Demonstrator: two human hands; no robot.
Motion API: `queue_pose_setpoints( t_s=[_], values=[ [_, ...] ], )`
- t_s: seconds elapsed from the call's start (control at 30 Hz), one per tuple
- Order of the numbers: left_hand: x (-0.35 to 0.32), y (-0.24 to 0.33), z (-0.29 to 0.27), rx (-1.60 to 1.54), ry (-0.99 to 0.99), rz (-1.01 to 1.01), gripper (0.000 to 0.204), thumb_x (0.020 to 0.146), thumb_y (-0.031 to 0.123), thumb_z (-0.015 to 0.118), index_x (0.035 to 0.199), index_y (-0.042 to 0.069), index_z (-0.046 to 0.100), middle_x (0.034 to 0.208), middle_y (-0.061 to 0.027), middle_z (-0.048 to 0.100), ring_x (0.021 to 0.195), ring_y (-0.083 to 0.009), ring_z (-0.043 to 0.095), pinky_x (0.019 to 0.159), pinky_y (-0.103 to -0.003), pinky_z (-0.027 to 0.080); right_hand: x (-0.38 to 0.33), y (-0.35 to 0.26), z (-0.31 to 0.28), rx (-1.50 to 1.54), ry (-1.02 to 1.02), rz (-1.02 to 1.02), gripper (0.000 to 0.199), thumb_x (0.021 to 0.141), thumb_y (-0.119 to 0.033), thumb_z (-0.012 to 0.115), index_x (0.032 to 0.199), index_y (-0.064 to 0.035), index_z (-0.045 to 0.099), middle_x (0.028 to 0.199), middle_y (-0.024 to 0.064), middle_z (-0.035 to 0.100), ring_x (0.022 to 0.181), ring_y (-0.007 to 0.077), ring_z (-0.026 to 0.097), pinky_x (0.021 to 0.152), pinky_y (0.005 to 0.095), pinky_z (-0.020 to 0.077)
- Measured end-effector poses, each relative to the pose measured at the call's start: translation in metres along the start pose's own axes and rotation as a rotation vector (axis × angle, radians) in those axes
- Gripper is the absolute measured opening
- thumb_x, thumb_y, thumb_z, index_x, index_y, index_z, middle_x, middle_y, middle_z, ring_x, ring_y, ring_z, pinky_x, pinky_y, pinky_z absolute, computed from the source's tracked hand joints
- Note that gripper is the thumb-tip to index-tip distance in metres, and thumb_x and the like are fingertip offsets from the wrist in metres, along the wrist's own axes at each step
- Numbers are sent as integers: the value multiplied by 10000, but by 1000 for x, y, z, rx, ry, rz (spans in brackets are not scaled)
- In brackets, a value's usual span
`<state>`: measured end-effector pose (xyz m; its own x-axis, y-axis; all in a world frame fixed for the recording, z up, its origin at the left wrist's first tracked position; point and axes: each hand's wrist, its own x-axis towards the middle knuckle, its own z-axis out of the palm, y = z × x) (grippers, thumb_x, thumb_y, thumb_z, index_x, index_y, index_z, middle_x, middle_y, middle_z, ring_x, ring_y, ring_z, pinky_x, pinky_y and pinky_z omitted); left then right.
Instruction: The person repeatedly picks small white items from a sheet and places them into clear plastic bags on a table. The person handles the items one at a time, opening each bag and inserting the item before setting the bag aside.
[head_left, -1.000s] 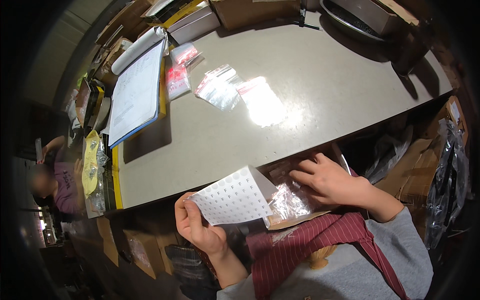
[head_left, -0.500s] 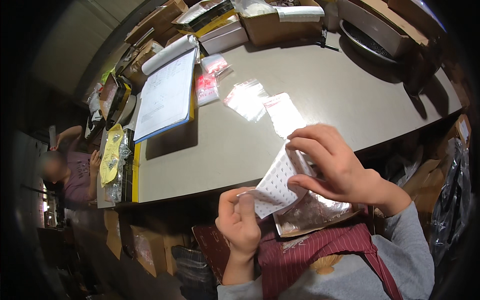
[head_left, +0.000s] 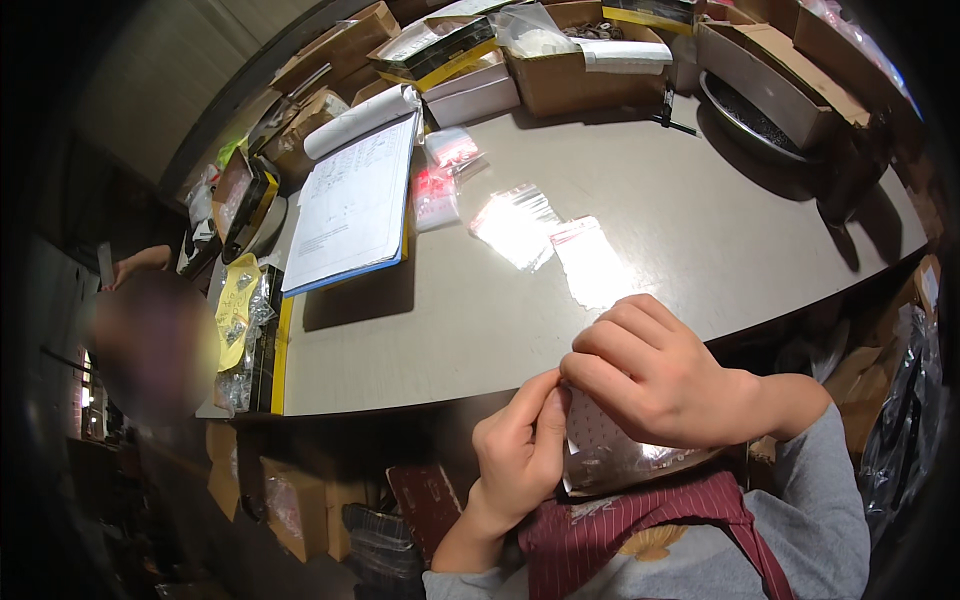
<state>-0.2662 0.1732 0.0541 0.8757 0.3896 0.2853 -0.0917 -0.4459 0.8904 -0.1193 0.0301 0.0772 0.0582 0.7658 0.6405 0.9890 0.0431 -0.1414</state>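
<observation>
A white sheet (head_left: pixel 592 425) with rows of small grey marks, like a label sheet, is mostly hidden beneath my right hand. My left hand (head_left: pixel 520 440) pinches at its upper left corner, thumb and forefinger pressed together. Curled over the sheet from the right, my right hand (head_left: pixel 655 385) has its fingertips touching those of the left. Whether a tiny piece sits between the fingertips cannot be made out. Below them, on my lap, lies an open carton lined with clear plastic (head_left: pixel 640 464). Clear zip bags (head_left: pixel 590 262) lie on the table just beyond my hands.
A blue clipboard with papers (head_left: pixel 350 205) lies left of more zip bags (head_left: pixel 515 226). Cardboard boxes (head_left: pixel 545 82) line the back, with a round pan of dark small parts (head_left: pixel 750 115) at the right. Another person (head_left: pixel 155 340) is at the left.
My left hand has moved up and right to meet my right hand, which has lowered and closed over the sheet. The person at the left has leaned nearer.
</observation>
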Motion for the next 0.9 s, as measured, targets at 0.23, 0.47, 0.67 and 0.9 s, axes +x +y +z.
queue_pose_setpoints(
  t_s=[0.23,0.47,0.67,0.9],
  values=[
    [8,-35,-1,-297,-93,-257,194,1061,90,621,1163,-39,725,807,-18,700,748,-50,595,660,-233,489,-14,22,3,38,-55,-146,279,698,-132,697,955,-28,663,967,117,622,888,298,632,804,411,537],
    [16,-28,4,-197,-71,-233,195,1063,101,617,1119,-60,712,902,-9,706,822,-54,595,726,-222,491,19,120,-3,342,-361,585,187,890,-142,661,977,18,704,843,208,697,781,364,690,755,456,550],
    [16,-37,2,-145,-38,-195,184,1064,117,620,1114,-31,719,849,-56,726,788,-74,649,707,-258,530,16,136,30,81,-477,429,220,938,-172,684,957,44,647,858,227,686,812,428,662,737,492,517],
    [21,-40,0,-147,-44,-186,195,1072,130,614,1120,-27,718,816,-76,729,755,-77,665,679,-263,534,67,150,0,-141,-819,638,257,806,-143,707,1028,-13,700,981,200,731,950,408,709,826,493,555]
  ],
)
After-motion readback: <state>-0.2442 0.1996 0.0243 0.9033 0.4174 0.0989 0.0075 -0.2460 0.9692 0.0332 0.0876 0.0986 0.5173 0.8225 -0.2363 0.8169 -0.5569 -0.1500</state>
